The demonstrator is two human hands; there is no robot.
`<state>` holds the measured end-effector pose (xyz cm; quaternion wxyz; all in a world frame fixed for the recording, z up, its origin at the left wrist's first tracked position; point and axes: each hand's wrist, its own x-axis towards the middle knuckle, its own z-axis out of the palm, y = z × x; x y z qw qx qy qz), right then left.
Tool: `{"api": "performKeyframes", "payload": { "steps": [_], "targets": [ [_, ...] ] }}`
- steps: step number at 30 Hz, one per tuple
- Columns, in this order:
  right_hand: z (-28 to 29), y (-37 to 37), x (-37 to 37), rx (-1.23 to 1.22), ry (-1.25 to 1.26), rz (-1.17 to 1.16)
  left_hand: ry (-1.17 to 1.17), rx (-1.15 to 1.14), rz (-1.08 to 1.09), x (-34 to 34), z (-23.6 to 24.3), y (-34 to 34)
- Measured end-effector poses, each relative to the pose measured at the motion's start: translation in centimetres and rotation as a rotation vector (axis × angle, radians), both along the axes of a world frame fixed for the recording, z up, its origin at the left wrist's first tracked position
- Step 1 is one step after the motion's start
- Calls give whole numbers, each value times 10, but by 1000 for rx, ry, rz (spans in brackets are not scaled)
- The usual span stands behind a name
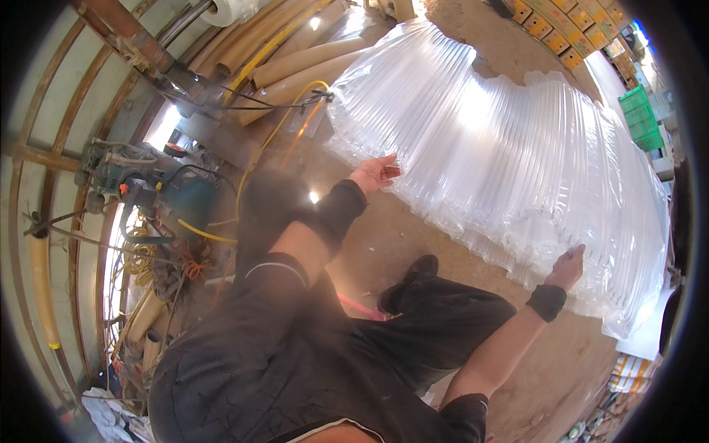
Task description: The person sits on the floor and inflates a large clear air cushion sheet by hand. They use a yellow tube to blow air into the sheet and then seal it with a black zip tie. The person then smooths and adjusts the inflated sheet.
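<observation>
Clear ribbed plastic sheet (509, 159): spread from twelve to four o'clock. Cardboard tubes (310, 63): stacked at eleven to twelve. Boxes (572, 26): stacked between one and two. Machine (181, 196): at nine. Green crate (641, 118): at two. Hands: right hand (566, 268) at four, narrow, holding the sheet's near edge; left hand (375, 174) near one, fingers half-curled at that edge, grip cannot be determined.
</observation>
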<state>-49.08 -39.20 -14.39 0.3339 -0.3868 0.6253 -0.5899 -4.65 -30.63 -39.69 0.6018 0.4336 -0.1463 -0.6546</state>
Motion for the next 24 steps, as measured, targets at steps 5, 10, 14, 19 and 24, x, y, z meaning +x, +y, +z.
{"api": "performKeyframes", "payload": {
  "steps": [5, 10, 14, 19, 24],
  "targets": [
    [-1, -2, -3, 9, -11, -5, 244, 89, 40, -1, -8, 9],
    [-3, -4, -8, 46, 0, -23, 272, 157, 147, 5, -27, 17],
    [-4, -5, -9, 27, 21, -6, 156, 385, 263, 9, -36, 12],
    [-6, -5, -13, 16, 22, 3, -92, 448, 614, 13, -43, 3],
    [-6, -4, -21, 26, 11, -20, -234, 406, 955, 58, -28, -8]
  ]
}}
